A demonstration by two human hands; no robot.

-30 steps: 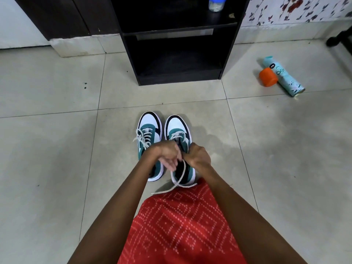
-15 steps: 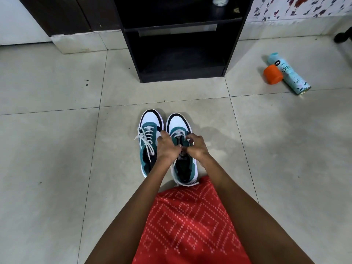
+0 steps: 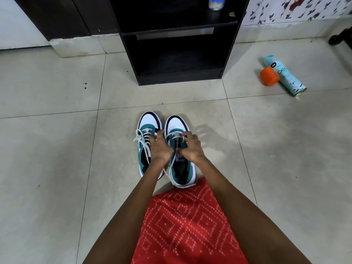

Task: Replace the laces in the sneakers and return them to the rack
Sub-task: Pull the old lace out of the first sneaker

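**Right sneaker under both hands, short of the rack**

Side by side on the tile floor [image 3: 57,149], toes toward the black rack [image 3: 177,77] and well short of it: a pair in teal, white and black. On the left sneaker [image 3: 149,121], a threaded lace [image 3: 142,140] crossed through the eyelets, ends loose over the outer side. Over the right sneaker [image 3: 176,122], both hands, close together with the tongue showing between them. Left hand [image 3: 161,147] curled at the inner eyelet row, pinching the white lace [image 3: 176,134], one strand trailing from beneath it toward the heel. Right hand [image 3: 191,147] curled over the outer eyelet row, fingertips hooked on the upper near the lowest crossing; hard to tell whether pinching lace there as well. Between the forearms, a red patterned garment [image 3: 186,225]. On the rack's upper shelf, a small jar [image 3: 217,3]. Off to the right on the floor, a pale blue spray can [image 3: 287,79] lying flat, with an orange cap [image 3: 269,76] touching its side.
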